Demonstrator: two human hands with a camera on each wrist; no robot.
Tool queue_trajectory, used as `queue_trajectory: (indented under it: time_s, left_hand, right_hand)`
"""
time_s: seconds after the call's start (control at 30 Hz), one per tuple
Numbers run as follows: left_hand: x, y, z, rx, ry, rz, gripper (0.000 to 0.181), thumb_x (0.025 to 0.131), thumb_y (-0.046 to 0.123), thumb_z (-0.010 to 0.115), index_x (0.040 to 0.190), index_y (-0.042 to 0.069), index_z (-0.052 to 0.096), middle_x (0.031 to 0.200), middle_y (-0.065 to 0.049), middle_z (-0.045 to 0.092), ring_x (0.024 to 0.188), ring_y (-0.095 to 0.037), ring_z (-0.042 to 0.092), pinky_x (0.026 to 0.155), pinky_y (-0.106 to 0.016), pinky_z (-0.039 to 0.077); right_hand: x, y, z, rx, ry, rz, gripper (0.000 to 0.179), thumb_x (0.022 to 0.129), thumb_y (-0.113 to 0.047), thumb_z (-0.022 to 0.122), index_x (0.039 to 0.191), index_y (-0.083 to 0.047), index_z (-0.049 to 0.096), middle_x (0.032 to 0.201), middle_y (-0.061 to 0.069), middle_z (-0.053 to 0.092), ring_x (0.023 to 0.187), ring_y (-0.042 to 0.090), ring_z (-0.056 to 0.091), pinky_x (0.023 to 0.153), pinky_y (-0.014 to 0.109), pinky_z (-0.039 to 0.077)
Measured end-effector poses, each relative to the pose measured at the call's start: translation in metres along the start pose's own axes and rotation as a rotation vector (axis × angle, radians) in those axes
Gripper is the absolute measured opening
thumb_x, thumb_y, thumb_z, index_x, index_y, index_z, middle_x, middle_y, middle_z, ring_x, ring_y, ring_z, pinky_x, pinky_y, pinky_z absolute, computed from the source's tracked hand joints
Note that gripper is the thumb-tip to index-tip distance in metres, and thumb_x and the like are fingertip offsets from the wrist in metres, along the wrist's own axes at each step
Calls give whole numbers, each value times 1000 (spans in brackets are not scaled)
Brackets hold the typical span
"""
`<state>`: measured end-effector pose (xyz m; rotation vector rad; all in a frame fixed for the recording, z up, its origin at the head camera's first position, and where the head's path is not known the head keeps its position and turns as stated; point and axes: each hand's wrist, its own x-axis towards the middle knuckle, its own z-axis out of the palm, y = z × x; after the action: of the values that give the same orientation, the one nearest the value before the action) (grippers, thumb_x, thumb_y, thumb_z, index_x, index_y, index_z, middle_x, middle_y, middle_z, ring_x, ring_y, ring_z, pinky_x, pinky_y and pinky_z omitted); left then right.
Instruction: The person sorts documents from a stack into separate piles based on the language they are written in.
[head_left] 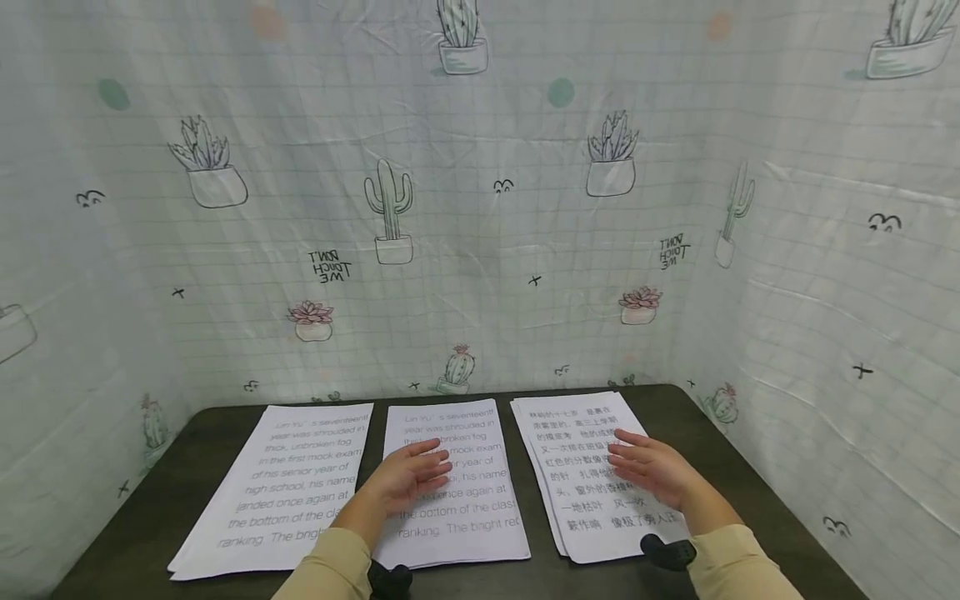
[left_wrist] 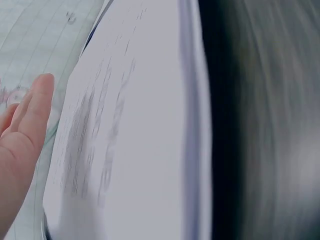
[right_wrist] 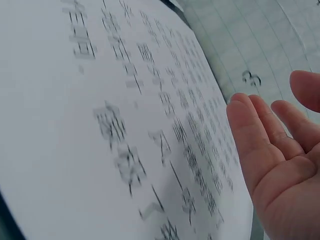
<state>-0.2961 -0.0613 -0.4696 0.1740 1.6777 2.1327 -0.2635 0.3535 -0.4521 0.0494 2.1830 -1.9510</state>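
Three stacks of printed paper lie side by side in the head view. The left stack [head_left: 292, 483] and the middle stack [head_left: 465, 517] carry English text; the right stack [head_left: 577, 475] has Chinese characters. Over the middle stack is my left hand [head_left: 411, 477], fingers extended and holding nothing. My right hand [head_left: 656, 468] hovers over the right stack, its fingers loosely straight with nothing in them. In the right wrist view, the right hand's fingers [right_wrist: 245, 125] show beside the Chinese sheet [right_wrist: 60, 140]. The left wrist view shows the left hand's fingers [left_wrist: 37, 107] near a stack's blurred sheets [left_wrist: 145, 130].
The stacks rest on a dark table [head_left: 127, 525] with rounded back corners. A pale curtain [head_left: 480, 292] printed with cacti and grid lines hangs behind it and along both sides. Dark bands [head_left: 667, 552] sit at both wrists, by the beige sleeves [head_left: 738, 562].
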Motion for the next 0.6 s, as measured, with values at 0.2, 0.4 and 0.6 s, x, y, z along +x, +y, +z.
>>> queue_trajectory:
  time_s: [0.2, 0.4, 0.6]
  left_hand:
    - [-15, 7, -27, 11, 65, 11, 59, 99, 9, 54, 150, -7, 28, 150, -33, 35, 120, -27, 62, 99, -36, 53]
    - [-29, 6, -57, 32, 92, 34, 60, 100, 7, 51, 150, -9, 23, 151, -36, 29, 119, -24, 62, 98, -34, 53]
    - [-42, 2, -80, 19, 138, 34, 62, 100, 7, 52, 150, -11, 21, 151, -35, 30, 114, -18, 63, 98, -35, 54]
  right_hand:
    - [15, -5, 27, 24, -81, -16, 66, 103, -20, 49, 152, 9, 17, 153, 33, 29, 122, 24, 61, 96, 29, 54]
    - [29, -8, 56, 23, -166, -34, 64, 103, -19, 48, 151, 11, 17, 151, 34, 31, 123, 25, 61, 99, 32, 53]
    - [38, -8, 80, 24, -208, -16, 63, 102, -19, 50, 150, 11, 23, 149, 32, 37, 121, 24, 62, 100, 35, 52]
